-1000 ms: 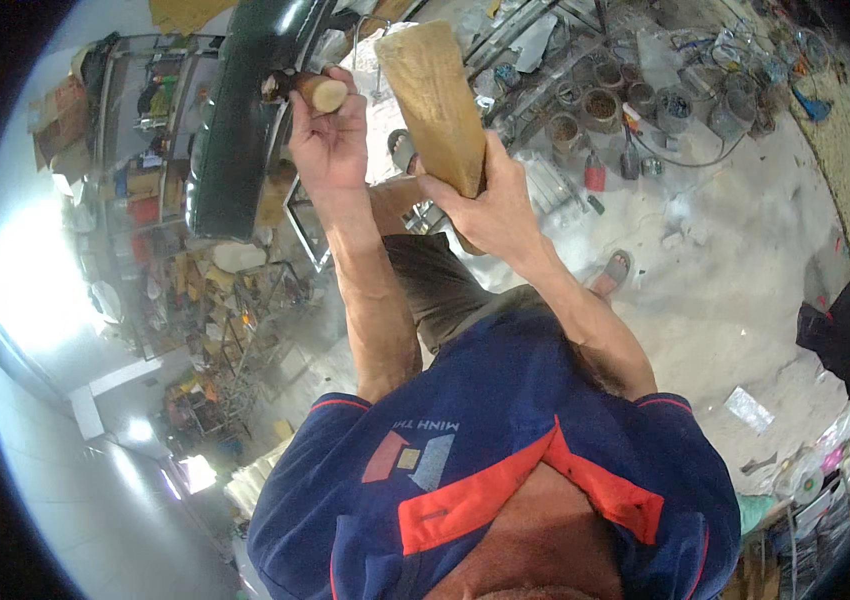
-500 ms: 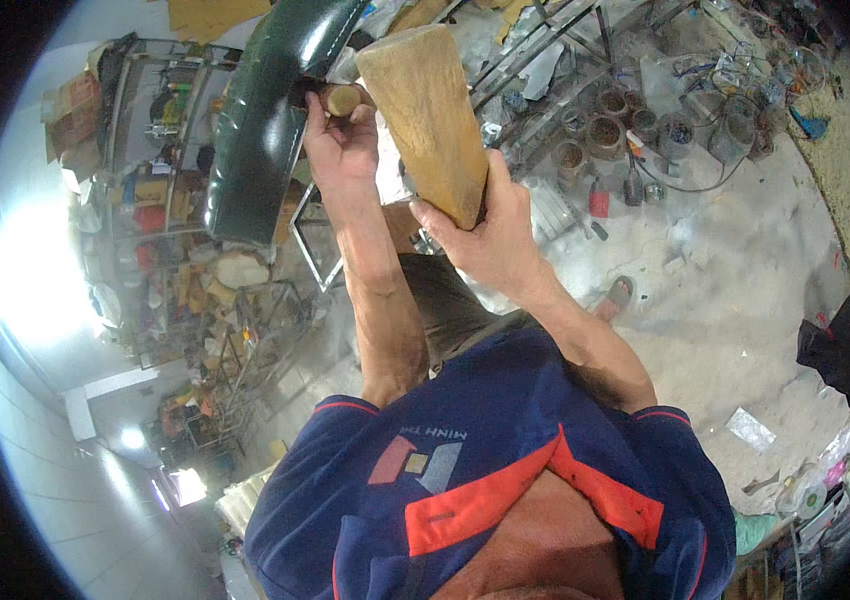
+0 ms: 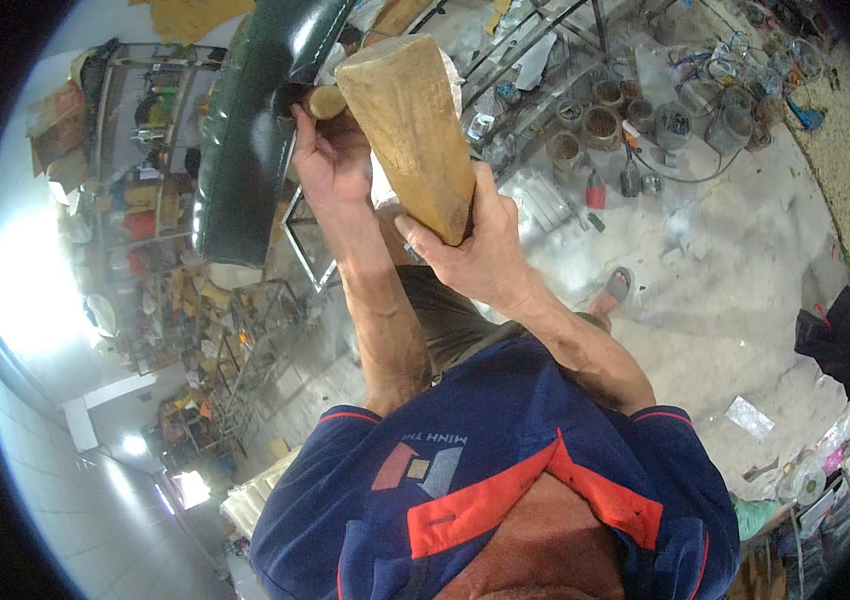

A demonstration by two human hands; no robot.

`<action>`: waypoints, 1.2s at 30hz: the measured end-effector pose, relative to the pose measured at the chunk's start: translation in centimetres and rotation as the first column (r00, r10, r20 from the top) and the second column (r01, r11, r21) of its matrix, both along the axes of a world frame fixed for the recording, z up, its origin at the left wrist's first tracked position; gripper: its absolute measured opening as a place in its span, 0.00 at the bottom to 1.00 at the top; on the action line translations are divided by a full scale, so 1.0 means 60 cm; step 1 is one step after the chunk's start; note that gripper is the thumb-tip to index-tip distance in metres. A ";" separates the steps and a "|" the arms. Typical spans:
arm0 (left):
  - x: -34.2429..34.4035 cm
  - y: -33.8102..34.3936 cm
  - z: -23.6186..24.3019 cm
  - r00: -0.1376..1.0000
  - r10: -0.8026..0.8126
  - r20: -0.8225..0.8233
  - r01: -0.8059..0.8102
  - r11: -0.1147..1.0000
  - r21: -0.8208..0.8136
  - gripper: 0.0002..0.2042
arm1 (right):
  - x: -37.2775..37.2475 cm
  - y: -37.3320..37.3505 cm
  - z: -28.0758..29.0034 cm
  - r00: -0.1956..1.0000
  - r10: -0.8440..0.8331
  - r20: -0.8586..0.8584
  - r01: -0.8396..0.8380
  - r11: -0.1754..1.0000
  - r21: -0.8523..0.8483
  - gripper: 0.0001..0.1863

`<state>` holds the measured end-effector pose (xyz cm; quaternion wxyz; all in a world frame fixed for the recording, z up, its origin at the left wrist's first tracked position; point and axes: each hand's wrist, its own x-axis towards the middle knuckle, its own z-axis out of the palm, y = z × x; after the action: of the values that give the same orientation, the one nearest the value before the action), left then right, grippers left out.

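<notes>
A dark green padded piece (image 3: 245, 150) with a stitched, glossy cover stands at the upper left. My left hand (image 3: 333, 165) is closed about a short wooden handle (image 3: 326, 102) with a rounded end, held beside the cover; its far end is hidden. The left fingertips reach the edge of the padded piece. In my right hand (image 3: 480, 245) is a thick tapered wooden block (image 3: 410, 130), gripped at its narrow end. Its broad end is raised next to the wooden handle; I cannot tell whether they touch.
Metal frames (image 3: 555, 40) stand beyond my hands. Several pots of small parts (image 3: 602, 128) and a red bottle (image 3: 596, 190) sit on the dusty floor to the right. Cluttered shelving (image 3: 145, 150) runs along the left. A black bag (image 3: 845, 340) lies at far right.
Both hands, the wooden handle and the block have shifted slightly left in the picture. The padded piece also appears a little further left and lower. Both grips look the same.
</notes>
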<state>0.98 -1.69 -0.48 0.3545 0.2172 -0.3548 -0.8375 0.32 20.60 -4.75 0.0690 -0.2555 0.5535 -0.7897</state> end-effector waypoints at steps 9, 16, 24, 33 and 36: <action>-0.004 -0.025 -0.018 0.999 -0.012 -0.049 0.014 0.999 0.042 0.18 | -0.014 -0.053 -0.007 0.975 0.162 0.150 -0.194 0.953 0.232 0.29; 0.003 -0.027 -0.015 0.979 -0.190 -0.074 0.198 0.972 0.127 0.15 | 0.007 -0.066 -0.013 0.996 -0.077 0.044 0.079 0.996 -0.041 0.31; -0.003 -0.011 -0.001 0.994 0.060 0.091 -0.068 0.993 0.092 0.18 | 0.001 -0.026 0.014 0.966 -0.001 0.258 0.061 0.973 -0.223 0.34; -0.006 -0.016 -0.012 0.993 -0.090 -0.080 0.092 0.995 0.025 0.18 | -0.035 -0.012 0.006 0.991 -0.087 0.106 0.103 0.982 -0.156 0.33; -0.014 -0.002 -0.009 0.997 0.022 -0.067 -0.017 0.997 0.075 0.17 | -0.036 -0.004 0.028 0.995 -0.094 0.030 0.097 0.988 -0.117 0.33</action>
<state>0.17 -1.79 -1.01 0.3660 0.2049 -0.3090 -0.8536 -1.86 20.34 -3.07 0.0226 -0.2225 0.5163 -0.8267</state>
